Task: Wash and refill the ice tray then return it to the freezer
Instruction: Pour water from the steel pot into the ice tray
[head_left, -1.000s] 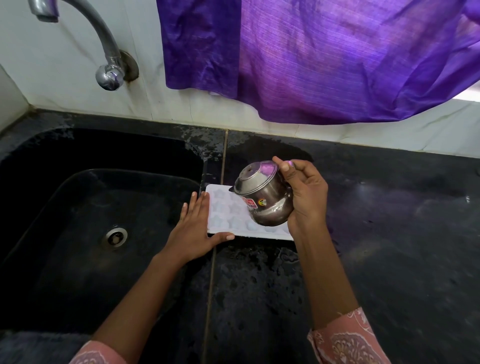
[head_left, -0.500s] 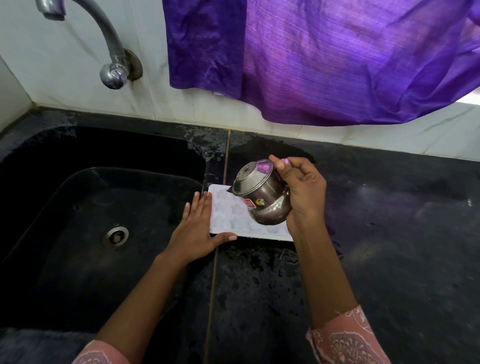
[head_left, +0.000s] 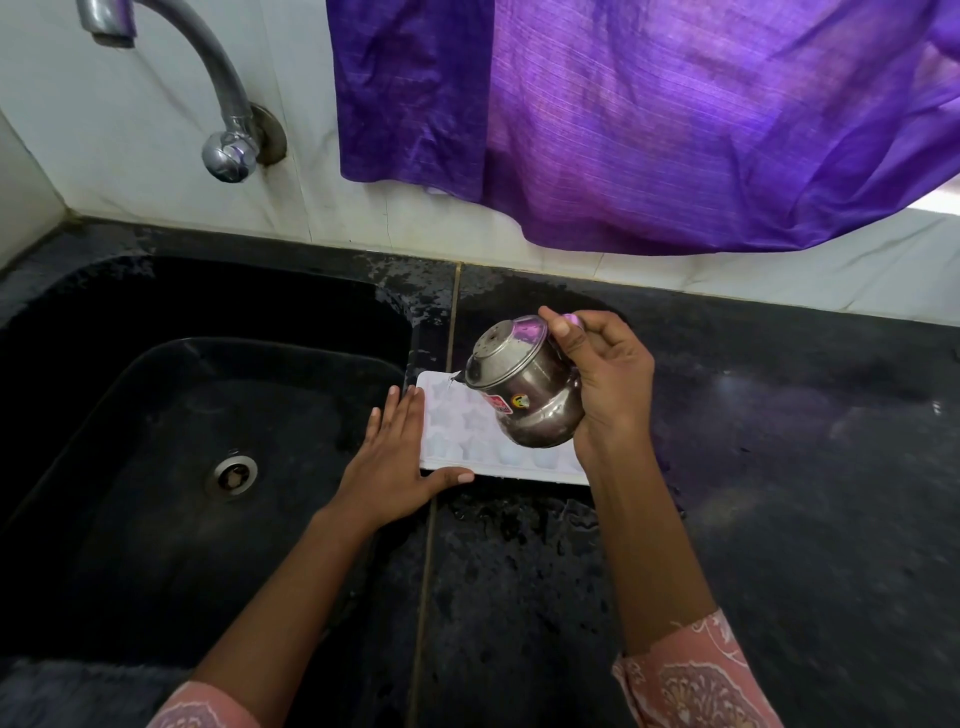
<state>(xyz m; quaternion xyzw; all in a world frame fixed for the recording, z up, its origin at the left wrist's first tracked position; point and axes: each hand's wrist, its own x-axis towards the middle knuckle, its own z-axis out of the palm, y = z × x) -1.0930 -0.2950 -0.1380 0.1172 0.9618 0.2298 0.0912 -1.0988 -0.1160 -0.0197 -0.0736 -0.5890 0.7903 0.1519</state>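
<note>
A white ice tray (head_left: 467, 441) with star-shaped cells lies flat on the black counter, just right of the sink. My right hand (head_left: 608, 384) grips a small steel pot (head_left: 524, 387), tilted to the left over the tray. A thin stream of water runs from the pot's rim into the tray's far left corner. My left hand (head_left: 389, 462) lies flat against the tray's left end, fingers together and thumb along the near edge. The pot and my right hand hide the tray's right part.
A black sink (head_left: 130, 415) with a metal drain (head_left: 232, 475) fills the left side. A steel tap (head_left: 208, 83) curves from the white wall above it. Purple cloth (head_left: 623, 119) hangs over the back of the wet black counter (head_left: 779, 467).
The pot has tipped slightly more to the left and water now runs from its rim. My left hand has stayed at the tray's left end.
</note>
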